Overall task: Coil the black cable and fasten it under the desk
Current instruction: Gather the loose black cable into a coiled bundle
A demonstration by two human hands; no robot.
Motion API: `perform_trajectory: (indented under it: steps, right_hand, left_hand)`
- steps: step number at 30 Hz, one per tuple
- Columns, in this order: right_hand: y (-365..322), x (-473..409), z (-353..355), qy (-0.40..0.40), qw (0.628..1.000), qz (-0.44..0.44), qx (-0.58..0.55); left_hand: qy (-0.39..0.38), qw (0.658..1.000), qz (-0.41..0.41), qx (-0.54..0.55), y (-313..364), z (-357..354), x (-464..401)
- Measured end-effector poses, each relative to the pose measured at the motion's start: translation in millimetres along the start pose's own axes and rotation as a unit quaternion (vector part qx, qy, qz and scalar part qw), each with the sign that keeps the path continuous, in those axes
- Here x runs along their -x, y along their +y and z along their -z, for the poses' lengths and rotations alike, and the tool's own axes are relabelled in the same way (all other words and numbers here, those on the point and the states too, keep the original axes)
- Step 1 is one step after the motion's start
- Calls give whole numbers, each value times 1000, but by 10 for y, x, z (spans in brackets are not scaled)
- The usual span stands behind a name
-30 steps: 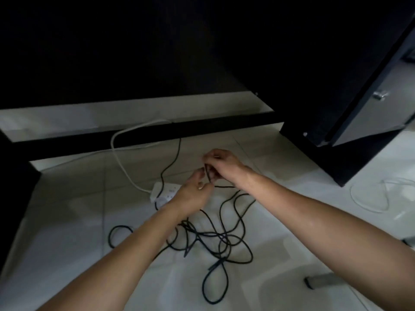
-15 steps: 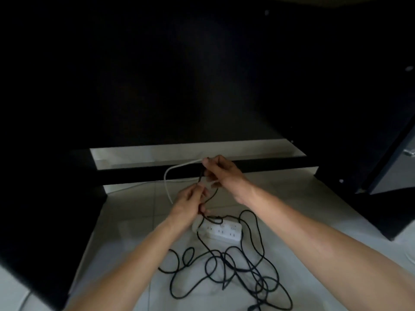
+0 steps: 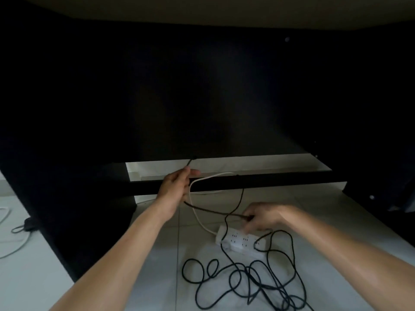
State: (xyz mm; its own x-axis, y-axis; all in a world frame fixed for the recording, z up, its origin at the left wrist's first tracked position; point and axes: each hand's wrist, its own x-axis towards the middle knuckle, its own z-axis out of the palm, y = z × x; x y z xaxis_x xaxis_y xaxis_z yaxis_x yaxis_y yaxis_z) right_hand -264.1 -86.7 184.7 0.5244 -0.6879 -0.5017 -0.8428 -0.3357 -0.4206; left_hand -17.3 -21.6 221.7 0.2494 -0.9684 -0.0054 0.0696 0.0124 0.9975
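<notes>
- Black cable (image 3: 242, 274): most of it is heaped in loose tangled loops on the pale tiled floor (image 3: 157, 254), at about 5 o'clock in the view.
- One strand is stretched taut between both hands, running from 10 o'clock down to 4 o'clock; its short free end is seen poking up past the left hand toward the dark desk underside (image 3: 202, 86).
- Left hand (image 3: 174, 187): fingers are closed round the cable near its end, thumb pressed on top.
- Right hand (image 3: 265, 215): fingertips are pinched on the same strand; blurred, so the exact grip is hard to read.
- White power strip (image 3: 240, 240) is lying flat just below the right hand, partly crossed by cable loops.
- White cord (image 3: 202, 217) is led from the strip's left end up in an arc toward the black crossbar (image 3: 280, 181) at 12 o'clock.
- At 9 o'clock, outside the desk side panel (image 3: 67, 209), another white cord (image 3: 15, 250) and a small black item (image 3: 29, 223) are seen on the floor.
</notes>
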Motion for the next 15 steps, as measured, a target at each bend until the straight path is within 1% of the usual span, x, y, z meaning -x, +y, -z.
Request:
perform_trajectory:
  steps: [1, 3, 5, 6, 7, 9, 10, 11, 12, 13, 14, 15]
  right_hand:
    - [59, 38, 42, 42, 999, -24, 10]
    - [102, 150, 172, 138, 988, -45, -48]
    - [61, 234, 331, 248, 957, -48, -142]
    - [9, 262, 402, 286, 940, -41, -182]
    - [-57, 289, 469, 305, 928, -26, -213]
    - [-213, 314, 560, 314, 913, 15, -258]
    - [-289, 320, 586, 315, 907, 30, -279]
    - [-348, 318, 605, 312, 901, 39, -299]
    - [-405, 307, 614, 305, 898, 44, -314]
    - [-460, 294, 610, 295, 898, 47, -323]
    - [-501, 271, 600, 282, 901, 50, -326]
    - [-545, 252, 581, 270, 905, 50, -325]
  left_hand:
    - [5, 1000, 5, 1, 9, 53, -15]
    - [-2, 1000, 28, 1, -30, 130, -36]
    - [1, 999, 46, -20, -115, 98, -37]
    - [14, 998, 52, -30, -148, 46, -27]
    - [25, 997, 62, -39, -191, -1, -28]
    - [32, 993, 87, -70, -292, -34, -66]
    - [26, 989, 101, -107, -316, -31, -71]
    - [10, 978, 118, -172, -353, -19, -90]
    - [-16, 956, 126, -264, -380, -13, -95]
    - [-42, 924, 118, -360, -379, -33, -72]
    - [-53, 902, 98, -418, -383, -77, -55]
    - [-56, 900, 69, -426, -366, -137, -16]
